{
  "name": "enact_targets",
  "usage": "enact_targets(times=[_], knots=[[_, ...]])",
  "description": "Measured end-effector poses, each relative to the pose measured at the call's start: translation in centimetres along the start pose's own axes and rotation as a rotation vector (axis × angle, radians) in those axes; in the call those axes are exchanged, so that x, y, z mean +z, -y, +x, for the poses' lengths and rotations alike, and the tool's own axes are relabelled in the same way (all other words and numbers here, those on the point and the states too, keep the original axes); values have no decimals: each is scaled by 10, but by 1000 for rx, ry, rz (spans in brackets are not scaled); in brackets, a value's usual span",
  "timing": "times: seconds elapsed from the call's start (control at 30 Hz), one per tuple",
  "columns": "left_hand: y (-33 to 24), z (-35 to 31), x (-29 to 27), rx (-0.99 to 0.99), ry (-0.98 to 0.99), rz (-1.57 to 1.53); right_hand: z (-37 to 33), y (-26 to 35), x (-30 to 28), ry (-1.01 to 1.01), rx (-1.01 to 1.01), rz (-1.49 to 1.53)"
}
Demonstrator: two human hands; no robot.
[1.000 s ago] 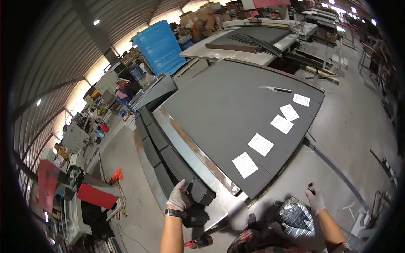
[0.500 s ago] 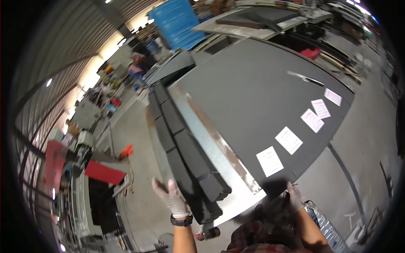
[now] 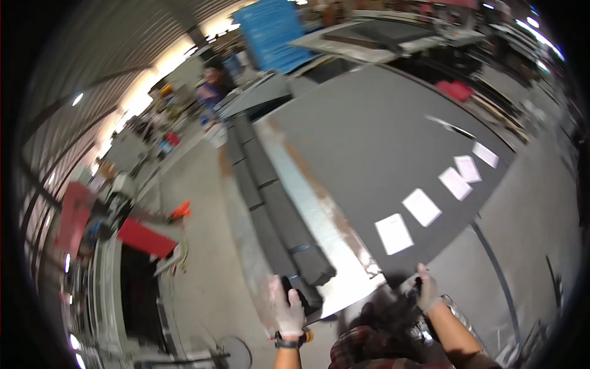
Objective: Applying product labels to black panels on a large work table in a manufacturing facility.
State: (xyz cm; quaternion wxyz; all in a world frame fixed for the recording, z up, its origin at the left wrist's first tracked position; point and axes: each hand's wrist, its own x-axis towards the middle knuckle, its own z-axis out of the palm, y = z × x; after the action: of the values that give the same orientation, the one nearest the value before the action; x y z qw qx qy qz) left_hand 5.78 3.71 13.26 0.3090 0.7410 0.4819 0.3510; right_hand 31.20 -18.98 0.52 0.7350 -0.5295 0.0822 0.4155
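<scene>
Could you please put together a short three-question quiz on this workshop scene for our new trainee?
1. True or false: the left hand rests at the near end of the long dark bars.
2. How many white paper sheets lie on the big grey sheet?
3. The right hand is at the grey sheet's: A) far corner B) near corner C) middle.

Key: 1 true; 2 five; 3 B.
</scene>
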Motion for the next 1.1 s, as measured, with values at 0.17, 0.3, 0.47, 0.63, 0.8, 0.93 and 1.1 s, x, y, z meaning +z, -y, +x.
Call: enact_targets(times=[0.17,0.3,0.47,0.63,0.8,0.93,1.1], knots=[[-132,13,98,502,482,-110,32,-24,19,-20,-148,-341],[-156,34,255,799,636,190,55,-51,-4,14,-384,-289],[-168,34,287,679,869,612,37,-32,29,-202,2,125],[-146,5,257,685,676,38,-9,-17,0,-68,-186,199],[-61,-89,158,-699,530,-795,-3,7,-45,267,-208,61],[-1,-112,188,-784,737,-692,-3,87,-47,375,167,-203],[-42,-192,160,-655,877,-668,4,133,-107,877,401,-1313]])
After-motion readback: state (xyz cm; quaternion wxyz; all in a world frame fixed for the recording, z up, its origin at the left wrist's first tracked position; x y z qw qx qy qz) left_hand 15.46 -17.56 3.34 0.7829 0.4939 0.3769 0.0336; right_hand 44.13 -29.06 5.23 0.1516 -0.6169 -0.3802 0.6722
